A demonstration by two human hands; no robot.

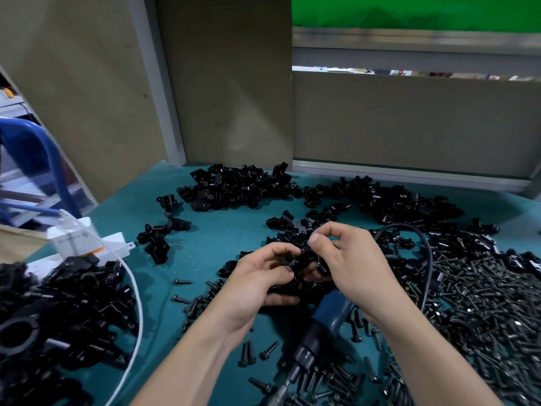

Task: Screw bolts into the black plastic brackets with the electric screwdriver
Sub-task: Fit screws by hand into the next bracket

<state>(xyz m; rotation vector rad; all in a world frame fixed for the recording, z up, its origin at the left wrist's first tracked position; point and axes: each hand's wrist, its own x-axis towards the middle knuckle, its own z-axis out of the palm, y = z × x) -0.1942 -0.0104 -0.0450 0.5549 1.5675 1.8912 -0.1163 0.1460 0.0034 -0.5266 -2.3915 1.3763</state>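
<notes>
One electric screwdriver (314, 339) is lying near; black brackets (234, 186) and bolts (483, 303) are lying beyond counting; one white cable (140, 317) is trailing left.

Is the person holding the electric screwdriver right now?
No, the electric screwdriver lies on the table; left hand and right hand grip a black bracket.

A teal table (222, 238) fills the lower view. At its left edge lies a white power strip (117, 244) with a white charger block (71, 234) plugged into it. A white cable (141, 317) arcs from there towards the near edge. Beige partition panels (234, 83) in an aluminium frame (158, 83) stand behind. A blue tubular frame (55, 159) stands far left, and a green surface (409, 10) lies beyond.
</notes>
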